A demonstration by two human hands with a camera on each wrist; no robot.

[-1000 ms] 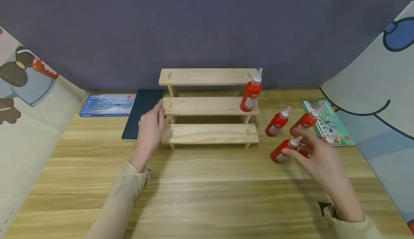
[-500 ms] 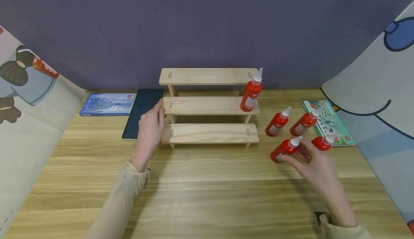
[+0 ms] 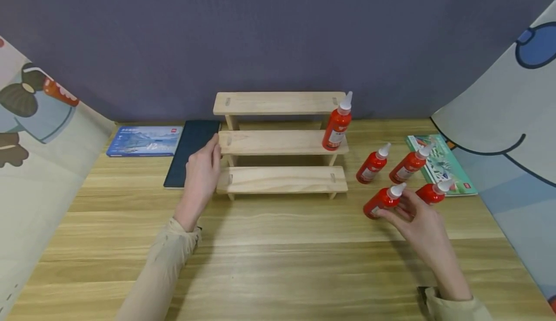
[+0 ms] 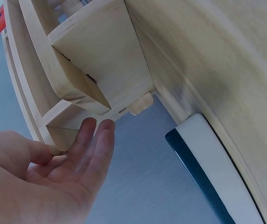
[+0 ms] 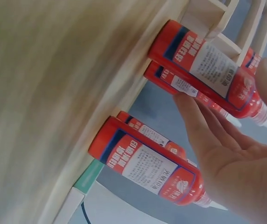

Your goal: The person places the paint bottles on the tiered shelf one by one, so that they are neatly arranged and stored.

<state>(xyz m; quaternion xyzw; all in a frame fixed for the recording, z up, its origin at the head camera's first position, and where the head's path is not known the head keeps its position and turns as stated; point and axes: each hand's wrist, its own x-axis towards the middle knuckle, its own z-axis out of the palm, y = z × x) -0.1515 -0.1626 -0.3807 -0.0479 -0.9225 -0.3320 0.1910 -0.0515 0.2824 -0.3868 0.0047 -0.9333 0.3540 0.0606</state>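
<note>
My right hand [image 3: 419, 229] holds a red ink bottle [image 3: 379, 204] with a white pointed cap, thumb on one side and fingers on the other. This bottle [image 5: 201, 70] stands on the table in the right wrist view. Three more red bottles stand close by: one behind [image 3: 370, 168], one at the back right [image 3: 407, 167] and one to the right [image 3: 430, 193]. At its left end, my left hand [image 3: 202, 169] pinches the middle step of a wooden three-step rack [image 3: 278, 142]. Another red bottle [image 3: 336, 130] stands on that step's right end.
A dark blue flat book [image 3: 184, 159] lies left of the rack, beside a blue box with a mountain picture [image 3: 143, 141]. A green book [image 3: 456, 171] lies on the right behind the bottles. A dark grey panel [image 3: 278, 31] rises behind the wooden table [image 3: 278, 263].
My right hand has moved a little left and its fingers have closed round the front bottle. The left hand and the rack have stayed put.
</note>
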